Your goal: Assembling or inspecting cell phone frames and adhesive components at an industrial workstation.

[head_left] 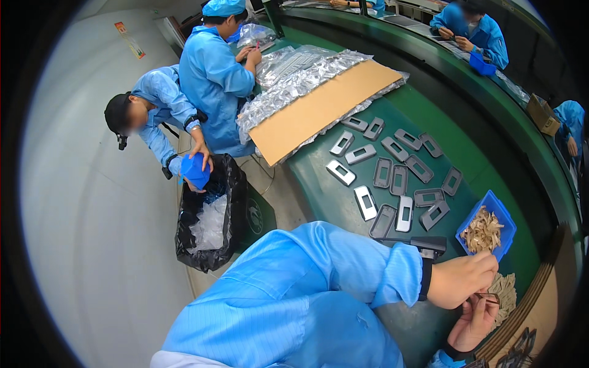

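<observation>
My left hand (pixel 463 281) reaches over the table's right end, its fingers pinched together. What it pinches is hidden behind the fingers. Just below it, my right hand (pixel 473 323) is closed on a small thin brown piece (pixel 489 299), which looks like a little frame or strip. The two hands almost touch. Beyond my left hand stands a blue bin (pixel 507 228) holding a heap of tan, shiny small strips (pixel 483 230). A pile of beige-grey strips (pixel 505 295) lies right beside my fingers.
Several grey and silver housings with rectangular openings (pixel 399 180) lie across the green table (pixel 319 178). A cardboard sheet (pixel 325 110) on silver wrap sits farther back. Left, a person holds a blue container (pixel 195 172) over a black-lined trash bin (pixel 230 184). Stacked cardboard (pixel 521 306) stands at right.
</observation>
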Demonstrator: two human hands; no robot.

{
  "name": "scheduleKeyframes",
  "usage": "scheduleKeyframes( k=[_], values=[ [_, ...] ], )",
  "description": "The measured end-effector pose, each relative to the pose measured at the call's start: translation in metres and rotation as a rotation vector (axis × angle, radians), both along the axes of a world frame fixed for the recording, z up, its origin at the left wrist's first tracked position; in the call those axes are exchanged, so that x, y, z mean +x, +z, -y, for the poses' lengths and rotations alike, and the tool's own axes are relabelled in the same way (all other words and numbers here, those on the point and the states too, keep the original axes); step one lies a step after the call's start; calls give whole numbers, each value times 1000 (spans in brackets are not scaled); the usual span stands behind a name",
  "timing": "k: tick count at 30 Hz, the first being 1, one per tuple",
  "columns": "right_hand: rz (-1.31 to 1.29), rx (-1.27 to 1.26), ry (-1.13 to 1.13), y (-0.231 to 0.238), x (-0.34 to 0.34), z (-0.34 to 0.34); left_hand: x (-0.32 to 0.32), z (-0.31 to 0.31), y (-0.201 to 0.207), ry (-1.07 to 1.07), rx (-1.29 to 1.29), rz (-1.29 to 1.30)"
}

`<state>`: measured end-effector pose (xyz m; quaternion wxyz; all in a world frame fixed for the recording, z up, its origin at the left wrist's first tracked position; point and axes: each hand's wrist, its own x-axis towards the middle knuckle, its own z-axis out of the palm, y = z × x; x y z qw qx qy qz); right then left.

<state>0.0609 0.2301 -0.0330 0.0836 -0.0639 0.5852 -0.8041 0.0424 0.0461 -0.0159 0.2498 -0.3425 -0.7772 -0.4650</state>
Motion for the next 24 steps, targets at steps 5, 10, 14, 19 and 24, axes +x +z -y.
scheduleKeyframes(
  k=[5, 10, 14, 19, 24],
  values=[
    [24, -51, 5, -2, -6, -5, -5, 1, -5, 11, 84, 40],
    [81, -106, 163, -5, -10, -12, -2, -3, -9, -108, 51, 81],
    [19, -126, 194, -8, -10, -17, -2, -7, -13, -155, 94, 122],
    [48, -133, 112, -12, -12, -15, -3, -1, -5, -416, 318, 308],
    [76, -223, 195, -6, -9, -10, -1, -1, -1, -517, 478, 558]
  ],
)
